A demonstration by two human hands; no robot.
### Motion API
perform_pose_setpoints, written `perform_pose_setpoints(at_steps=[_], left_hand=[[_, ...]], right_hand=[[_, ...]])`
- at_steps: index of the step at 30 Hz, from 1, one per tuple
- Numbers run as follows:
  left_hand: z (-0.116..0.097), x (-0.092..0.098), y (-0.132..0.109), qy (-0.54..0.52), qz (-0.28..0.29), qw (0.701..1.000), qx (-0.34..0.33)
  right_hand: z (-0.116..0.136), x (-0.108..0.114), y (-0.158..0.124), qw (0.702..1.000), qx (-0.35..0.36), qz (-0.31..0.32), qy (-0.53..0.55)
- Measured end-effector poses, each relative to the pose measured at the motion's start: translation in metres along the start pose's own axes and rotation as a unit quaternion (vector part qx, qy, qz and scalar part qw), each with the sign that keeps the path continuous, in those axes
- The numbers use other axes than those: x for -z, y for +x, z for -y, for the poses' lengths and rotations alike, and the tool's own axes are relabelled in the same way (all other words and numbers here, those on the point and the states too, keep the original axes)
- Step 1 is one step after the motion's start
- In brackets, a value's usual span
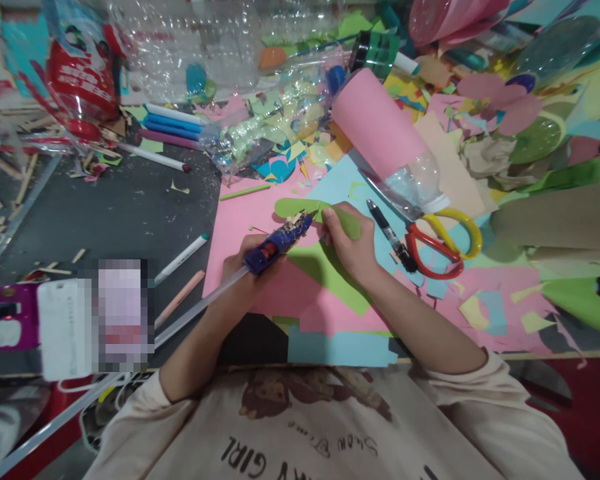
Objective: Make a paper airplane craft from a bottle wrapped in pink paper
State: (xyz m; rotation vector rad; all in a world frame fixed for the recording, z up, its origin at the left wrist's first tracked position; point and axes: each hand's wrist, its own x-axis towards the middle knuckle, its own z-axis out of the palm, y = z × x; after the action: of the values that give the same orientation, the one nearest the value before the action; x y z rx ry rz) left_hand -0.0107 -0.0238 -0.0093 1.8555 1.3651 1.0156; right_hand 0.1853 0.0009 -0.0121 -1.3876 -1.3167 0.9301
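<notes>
My left hand (245, 270) is wrapped round a blue glue gun (279, 243) with a long clear glue stick trailing back from it. Its tip points at a green paper cut-out (300, 208) lying on pink paper (240, 227). My right hand (347, 243) is closed on the green cut-out just right of the gun's tip, pinching its edge.
Red-and-yellow scissors (440, 247) and a black pen (390, 235) lie right of my hands. A plastic bottle wrapped in pink paper (380, 130) lies behind them. Marker pens (173, 123), clear bottles (260, 127), paper scraps and a phone (95, 327) crowd the dark table (130, 207).
</notes>
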Motion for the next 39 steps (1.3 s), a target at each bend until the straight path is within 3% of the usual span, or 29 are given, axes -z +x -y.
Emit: perform_pose_setpoints(at_steps=[8,16,22,26,30,33,37,38,39], left_hand=[[-0.003,0.000,0.000,-0.007,-0.003,1.000,-0.003],[0.006,0.002,-0.006,0.010,0.047,0.998,0.028],[0.006,0.001,-0.002,0.004,0.026,1.000,0.002],[-0.003,0.008,0.009,-0.021,-0.022,1.000,0.007],[-0.014,0.035,0.019,-0.068,-0.014,0.983,0.167],[-0.006,0.072,0.027,-0.137,-0.079,0.960,0.230],[0.042,0.129,0.045,-0.082,-0.153,0.952,0.252],[0.058,0.140,0.050,-0.061,-0.154,0.949,0.267],[0.074,0.149,0.054,-0.057,-0.111,0.955,0.271]], right_hand=[[-0.002,0.000,0.000,1.000,-0.005,-0.018,0.016],[-0.002,0.000,0.000,0.997,-0.029,-0.033,0.063],[-0.001,0.000,0.006,0.988,-0.067,-0.066,0.125],[-0.003,0.001,0.008,0.982,-0.085,-0.072,0.150],[-0.002,0.000,0.008,0.983,-0.083,-0.068,0.147],[0.000,0.000,0.007,0.982,-0.081,-0.066,0.156],[0.002,-0.001,0.007,0.984,-0.089,-0.056,0.147],[0.002,-0.001,0.006,0.984,-0.090,-0.055,0.146],[0.001,-0.001,0.006,0.983,-0.091,-0.054,0.147]])
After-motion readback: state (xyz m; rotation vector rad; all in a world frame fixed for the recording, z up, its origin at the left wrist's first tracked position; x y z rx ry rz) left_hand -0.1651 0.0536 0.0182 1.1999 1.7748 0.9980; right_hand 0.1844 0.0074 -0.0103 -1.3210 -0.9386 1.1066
